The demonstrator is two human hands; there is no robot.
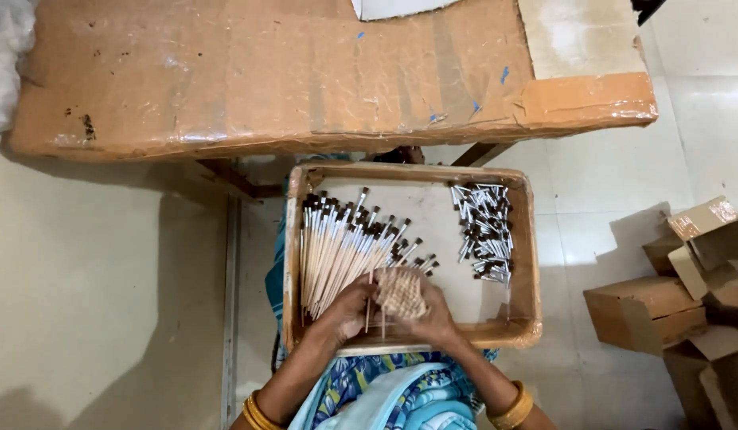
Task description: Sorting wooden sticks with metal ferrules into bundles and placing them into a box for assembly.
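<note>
Matt wooden sticks (337,251), shiny metal caps (484,231), rough cardboard tray (531,239), glossy tape-wrapped tabletop (265,72).

Cardboard boxes (687,302) cut off at rt edge; forearms cropped at btm; bundle (401,293) partly hidden by right hand (433,322).

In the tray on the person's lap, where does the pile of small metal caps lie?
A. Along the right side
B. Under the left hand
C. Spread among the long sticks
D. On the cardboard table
A: the metal caps lie heaped against the tray's right wall, apart from the long sticks on the left.
</note>
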